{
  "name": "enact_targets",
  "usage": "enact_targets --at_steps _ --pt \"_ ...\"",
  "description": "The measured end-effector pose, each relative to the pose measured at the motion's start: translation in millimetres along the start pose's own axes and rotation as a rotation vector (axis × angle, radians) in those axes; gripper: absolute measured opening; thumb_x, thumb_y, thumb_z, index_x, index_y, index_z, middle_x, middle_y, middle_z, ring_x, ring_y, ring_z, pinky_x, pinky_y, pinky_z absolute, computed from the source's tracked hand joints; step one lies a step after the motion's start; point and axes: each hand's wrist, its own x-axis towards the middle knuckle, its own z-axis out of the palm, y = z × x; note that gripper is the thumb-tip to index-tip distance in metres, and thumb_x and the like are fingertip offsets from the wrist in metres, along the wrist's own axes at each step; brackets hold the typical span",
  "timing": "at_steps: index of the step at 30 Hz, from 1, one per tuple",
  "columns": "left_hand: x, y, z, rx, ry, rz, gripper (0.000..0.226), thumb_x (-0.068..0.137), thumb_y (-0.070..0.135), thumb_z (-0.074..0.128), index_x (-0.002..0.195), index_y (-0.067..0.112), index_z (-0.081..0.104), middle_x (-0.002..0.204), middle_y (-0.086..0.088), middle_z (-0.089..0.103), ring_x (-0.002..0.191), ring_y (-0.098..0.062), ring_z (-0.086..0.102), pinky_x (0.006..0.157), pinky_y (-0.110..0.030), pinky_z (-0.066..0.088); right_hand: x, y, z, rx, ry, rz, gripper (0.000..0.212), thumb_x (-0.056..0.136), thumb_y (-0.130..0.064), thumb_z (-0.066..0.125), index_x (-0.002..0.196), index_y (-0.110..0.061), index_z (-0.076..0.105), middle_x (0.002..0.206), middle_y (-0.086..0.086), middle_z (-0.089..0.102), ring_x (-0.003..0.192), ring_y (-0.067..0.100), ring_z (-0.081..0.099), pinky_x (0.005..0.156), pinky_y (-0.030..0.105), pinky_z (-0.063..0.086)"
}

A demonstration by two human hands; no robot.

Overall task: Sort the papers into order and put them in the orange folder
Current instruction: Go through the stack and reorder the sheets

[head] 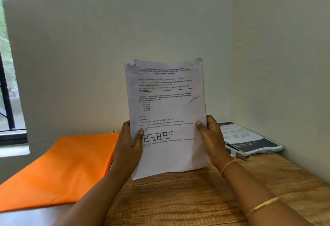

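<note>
Left hand [127,141]: gripped the left edge of the papers [166,109], thumb on the front and fingers behind.
Right hand [211,136]: gripped the right edge the same way.
Papers: were held upright above the bench [196,199], with a "1" on the top sheet; the top edges sat uneven and the corners were creased.
Slip risk: only the lower half was held, so a slack grip could have let the back sheets slide out of order.
Orange folder [62,168]: lay on the bench to the left, seemingly closed; opening it would likely have taken one hand off the stack, and the sheets could have fanned.
Mix-up risk: printed booklets [253,136] lay beyond the right hand, so dropped sheets could have mingled with them.
</note>
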Motion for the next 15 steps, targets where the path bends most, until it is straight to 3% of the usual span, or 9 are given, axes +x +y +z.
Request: enact_targets --at_steps 3,8,12,15 --pt "-0.1 5.7 0.0 -0.047 0.020 0.013 0.018 0.095 0.012 0.051 0.110 0.015 0.042 0.096 0.014 0.058 0.076 -0.003 0.062 0.054 -0.012 0.050 0.0 -2.7 -1.5 0.039 0.013 -0.024 0.011 0.098 -0.013 0.046 0.106 -0.011 0.053 0.098 -0.003 0.060 0.087 0.009 0.056 0.069 0.018 0.044" --pt "-0.5 6.3 -0.4 -0.058 0.007 -0.005 0.023 0.094 0.014 0.052 0.111 0.019 0.039 0.096 0.013 0.056 0.073 -0.004 0.063 0.052 -0.012 0.050 -1.2 -1.6 1.1 0.034 -0.022 0.033 0.013 0.097 -0.017 0.049 0.109 -0.019 0.052 0.108 0.001 0.061 0.096 0.017 0.057 0.082 0.029 0.048" --pt "0.7 5.2 -1.2 -0.059 0.024 0.019 0.022 0.094 0.012 0.052 0.111 0.017 0.040 0.097 0.013 0.057 0.074 0.006 0.064 0.053 -0.012 0.051 -0.8 -4.2 -0.5 0.006 0.000 -0.005 0.010 0.098 -0.015 0.046 0.106 -0.016 0.051 0.099 -0.004 0.059 0.086 0.005 0.054 0.068 0.018 0.042" --pt "1.0 1.8 -1.0 -0.033 -0.008 -0.007 0.023 0.094 0.014 0.053 0.112 0.019 0.039 0.099 0.007 0.058 0.084 -0.006 0.066 0.056 -0.013 0.052 -0.4 -2.0 -0.4 -0.033 -0.047 0.063 0.016 0.097 -0.013 0.047 0.112 -0.016 0.052 0.110 0.000 0.060 0.094 0.014 0.056 0.076 0.024 0.043"
